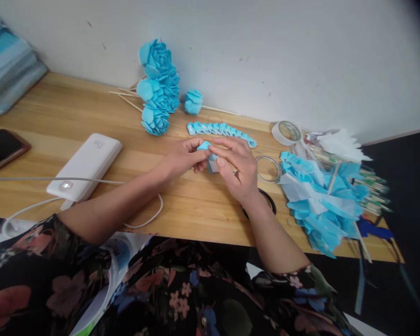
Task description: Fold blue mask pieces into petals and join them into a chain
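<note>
Both my hands meet over the middle of the table around a small folded piece of blue paper (pixel 213 164). My left hand (pixel 185 157) pinches its left side between thumb and fingers. From the right, my right hand (pixel 236 163) grips the same piece, thumb and fingertips close to the fold. Just behind them lies a curved row of small folded blue petals (pixel 220 128). Farther back, a single blue paper flower (pixel 193 101) rests on its side with a thin stick (pixel 222 110) pointing right. A cluster of blue paper flowers (pixel 159 88) on sticks leans near the wall.
A white power bank (pixel 86 165) with a cable and a phone (pixel 3 151) lie at left. Tape rolls (pixel 287 133) (pixel 269 169) and a black ring (pixel 272 201) sit right of my hands. Beyond are blue paper pieces (pixel 318 200), bundled sticks (pixel 373 186) and a blue-handled tool (pixel 374 229).
</note>
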Available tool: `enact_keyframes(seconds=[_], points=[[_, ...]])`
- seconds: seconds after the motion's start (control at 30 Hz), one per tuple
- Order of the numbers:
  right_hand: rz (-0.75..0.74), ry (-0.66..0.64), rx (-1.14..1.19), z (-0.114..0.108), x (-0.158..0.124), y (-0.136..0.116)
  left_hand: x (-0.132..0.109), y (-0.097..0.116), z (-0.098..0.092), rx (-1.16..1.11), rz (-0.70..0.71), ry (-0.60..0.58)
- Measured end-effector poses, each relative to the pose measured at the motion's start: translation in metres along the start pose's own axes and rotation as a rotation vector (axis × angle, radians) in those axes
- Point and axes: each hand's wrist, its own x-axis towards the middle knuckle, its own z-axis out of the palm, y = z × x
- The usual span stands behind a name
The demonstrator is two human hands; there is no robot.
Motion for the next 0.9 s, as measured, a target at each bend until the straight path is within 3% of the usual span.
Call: enact_keyframes(seconds=[0.13, 0.3, 0.53, 0.77, 0.9], points=[[0.114, 0.022, 0.121, -0.0014, -0.0012, -0.0015, 0.0001, 0.0004, -0.0001, 0.044, 0.001, 0.02], [0.461, 0.186, 0.322, -0.0006, -0.0035, 0.0041, -0.0004, 0.0021, 0.0001, 0.061, 0.017, 0.029], [0.671, 0.003, 0.434, 0.002, 0.0, 0.0034, 0.0003, 0.0006, -0.0024, 0.095, 0.04, 0.003], [0.849, -0.03, 0.655, 0.0038, -0.0005, 0.0066, 0.0027, -0.001, -0.0059, 0.12, 0.025, -0.005], [0.848, -0.073, 0.67, 0.0034, 0.0001, 0.0045, 0.0029, 0.0004, -0.0057, 0.142, 0.004, -0.002]])
